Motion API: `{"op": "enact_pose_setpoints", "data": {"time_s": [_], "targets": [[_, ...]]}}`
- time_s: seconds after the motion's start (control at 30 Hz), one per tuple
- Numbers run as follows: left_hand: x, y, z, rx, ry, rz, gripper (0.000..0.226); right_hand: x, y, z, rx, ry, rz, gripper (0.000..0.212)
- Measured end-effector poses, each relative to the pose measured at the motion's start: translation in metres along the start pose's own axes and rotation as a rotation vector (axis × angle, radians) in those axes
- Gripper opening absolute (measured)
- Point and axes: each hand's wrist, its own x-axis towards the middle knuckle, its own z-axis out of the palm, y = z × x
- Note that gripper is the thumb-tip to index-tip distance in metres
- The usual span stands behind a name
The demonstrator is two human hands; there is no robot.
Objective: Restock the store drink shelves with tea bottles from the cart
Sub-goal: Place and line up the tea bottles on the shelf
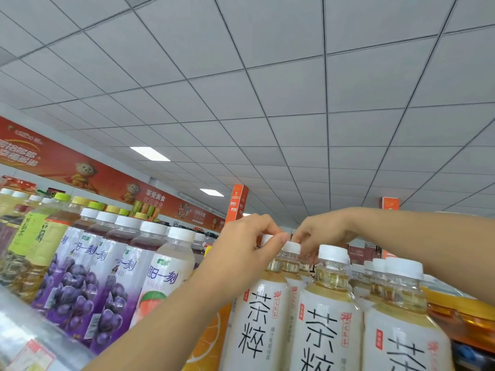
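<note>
Left hand (247, 246) pinches left cap (267, 239) | right hand (322, 231) pinches right cap (292, 247) | likely steadying tea bottles (257, 317) by their tops, squaring the row.

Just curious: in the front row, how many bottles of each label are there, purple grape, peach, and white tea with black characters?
Purple grape bottle: 4
Peach bottle: 1
White-label tea bottle: 3
Total: 8
</note>
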Motion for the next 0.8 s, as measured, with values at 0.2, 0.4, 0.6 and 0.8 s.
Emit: {"op": "enact_pose_setpoints", "data": {"time_s": [0.2, 0.4, 0.6, 0.8], "targets": [[0.001, 0.001, -0.001, 0.008, 0.002, -0.007, 0.017, -0.009, -0.007, -0.008, 0.047, -0.008, 0.045, 0.03], [0.0, 0.003, -0.002, 0.029, -0.002, -0.021, 0.015, -0.027, 0.026, -0.006, -0.17, 0.021, 0.293, 0.041], [-0.001, 0.001, 0.0, 0.03, 0.011, -0.01, 0.014, -0.03, 0.025, 0.001, -0.308, 0.098, 0.283, 0.026], [-0.001, 0.001, 0.002, 0.02, 0.027, -0.013, 0.015, -0.036, 0.02, -0.006, -0.121, 0.056, 0.188, 0.015]]}}
